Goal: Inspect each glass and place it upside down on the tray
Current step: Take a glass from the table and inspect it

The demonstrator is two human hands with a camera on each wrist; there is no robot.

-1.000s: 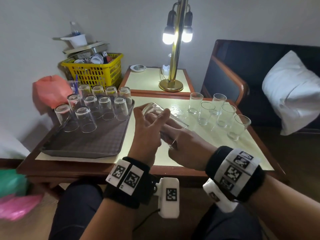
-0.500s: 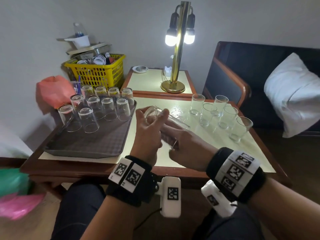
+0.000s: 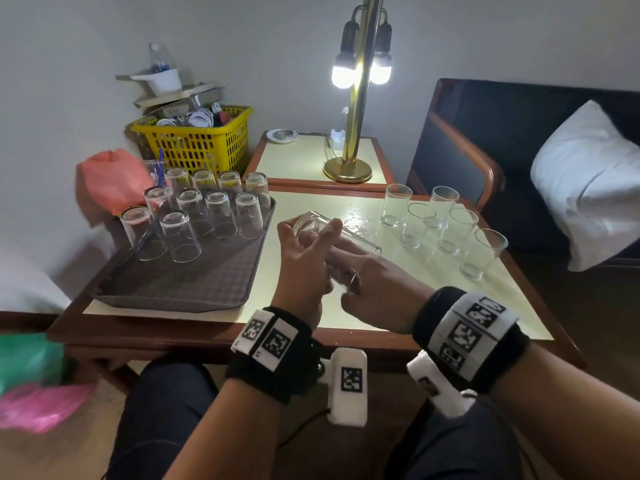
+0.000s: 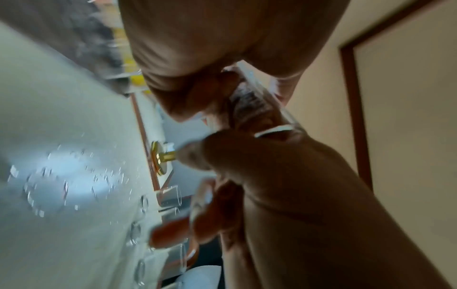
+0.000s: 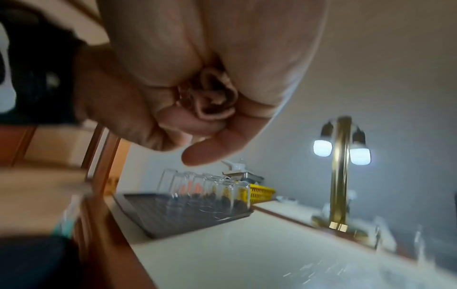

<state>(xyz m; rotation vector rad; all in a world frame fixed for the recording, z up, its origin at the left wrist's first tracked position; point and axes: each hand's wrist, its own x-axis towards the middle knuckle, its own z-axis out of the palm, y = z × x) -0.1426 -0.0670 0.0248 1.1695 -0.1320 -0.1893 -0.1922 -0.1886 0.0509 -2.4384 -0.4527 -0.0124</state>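
A clear glass (image 3: 341, 237) lies nearly on its side in the air over the middle of the table, base toward the tray. My left hand (image 3: 304, 258) grips its base end, thumb and fingers curled round it. My right hand (image 3: 367, 282) holds its rim end from below and the side. In the left wrist view the glass (image 4: 259, 101) shows between both hands. Several glasses (image 3: 207, 213) stand upside down at the back of the dark tray (image 3: 166, 282). Several upright glasses (image 3: 446, 230) stand at the table's right.
A brass lamp (image 3: 356, 109) with lit bulbs stands on a side table behind. A yellow basket (image 3: 197, 143) and a red bag (image 3: 110, 181) sit beyond the tray. An armchair with a white pillow (image 3: 588, 181) is at the right. The tray's front half is bare.
The camera view has shifted slightly; both hands still hold the tilted glass in about the same place over the table.
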